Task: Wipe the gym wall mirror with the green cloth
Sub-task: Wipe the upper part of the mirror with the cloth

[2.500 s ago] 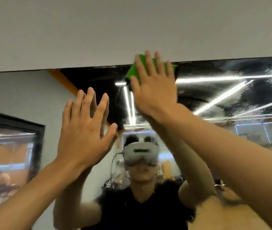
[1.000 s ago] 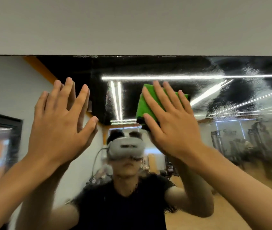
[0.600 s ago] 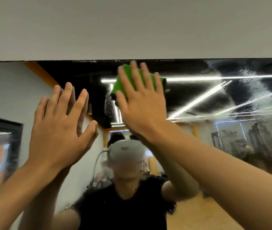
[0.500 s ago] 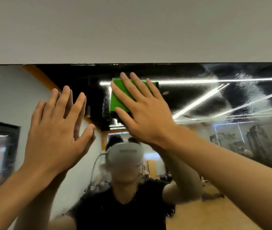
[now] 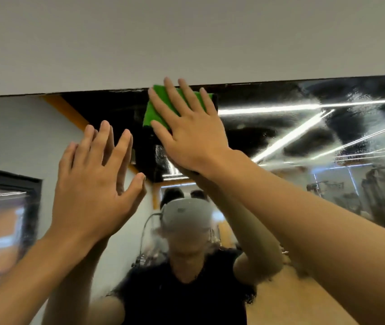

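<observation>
The wall mirror fills the lower part of the view, its top edge running just under a plain wall. My right hand lies flat with spread fingers on the folded green cloth, pressing it to the glass right at the top edge. My left hand rests open and flat on the mirror, lower and to the left of the cloth, holding nothing. Smeary wet streaks show on the glass to the right of the cloth.
A pale plain wall sits above the mirror. The glass reflects a person in a black top with a headset, ceiling light strips, gym machines at the right and a dark-framed panel at the left.
My right hand has slid the green cloth up from just below the mirror's top edge to the edge itself. My left hand has stayed flat on the glass.
</observation>
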Tool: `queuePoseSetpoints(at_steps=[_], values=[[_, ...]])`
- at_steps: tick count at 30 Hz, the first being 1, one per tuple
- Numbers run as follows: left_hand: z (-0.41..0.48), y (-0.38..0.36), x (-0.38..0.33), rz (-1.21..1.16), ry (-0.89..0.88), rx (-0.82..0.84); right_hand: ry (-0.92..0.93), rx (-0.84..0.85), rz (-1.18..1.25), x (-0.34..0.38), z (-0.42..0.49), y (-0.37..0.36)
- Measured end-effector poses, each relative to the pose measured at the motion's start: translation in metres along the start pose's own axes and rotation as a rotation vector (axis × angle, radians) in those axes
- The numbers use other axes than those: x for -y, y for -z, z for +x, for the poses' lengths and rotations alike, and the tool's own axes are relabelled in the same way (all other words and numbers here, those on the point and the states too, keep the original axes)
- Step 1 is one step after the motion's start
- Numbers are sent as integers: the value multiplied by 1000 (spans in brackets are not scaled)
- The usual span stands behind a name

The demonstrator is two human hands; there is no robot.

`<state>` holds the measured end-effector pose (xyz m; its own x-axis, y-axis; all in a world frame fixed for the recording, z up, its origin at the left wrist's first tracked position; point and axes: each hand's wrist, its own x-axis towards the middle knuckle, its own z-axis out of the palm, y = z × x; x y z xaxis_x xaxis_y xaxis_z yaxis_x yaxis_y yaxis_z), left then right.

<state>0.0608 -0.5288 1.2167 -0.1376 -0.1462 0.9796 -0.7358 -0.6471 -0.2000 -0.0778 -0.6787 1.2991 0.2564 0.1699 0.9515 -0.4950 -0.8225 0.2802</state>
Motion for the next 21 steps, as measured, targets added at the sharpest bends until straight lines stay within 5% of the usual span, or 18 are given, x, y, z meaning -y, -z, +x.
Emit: queuePoseSetpoints(at_steps=[2, 6, 9, 14, 17, 21], values=[[0, 0, 1, -10, -1, 11, -42, -38, -8, -39, -13, 5], [1, -6, -2, -3, 4, -12, -419, -70, -28, -130, -40, 19], [0, -12, 1, -2, 4, -26, -551, -96, -3, -105, -27, 17], [0, -25, 12, 4, -26, -45, -133, -38, -3, 5, -11, 0], [2, -39, 21, -37, -48, -59, 126, 11, -23, -7, -37, -3], [3, -55, 24, -14, -44, -71, -164, -39, -44, -110, -61, 13]])
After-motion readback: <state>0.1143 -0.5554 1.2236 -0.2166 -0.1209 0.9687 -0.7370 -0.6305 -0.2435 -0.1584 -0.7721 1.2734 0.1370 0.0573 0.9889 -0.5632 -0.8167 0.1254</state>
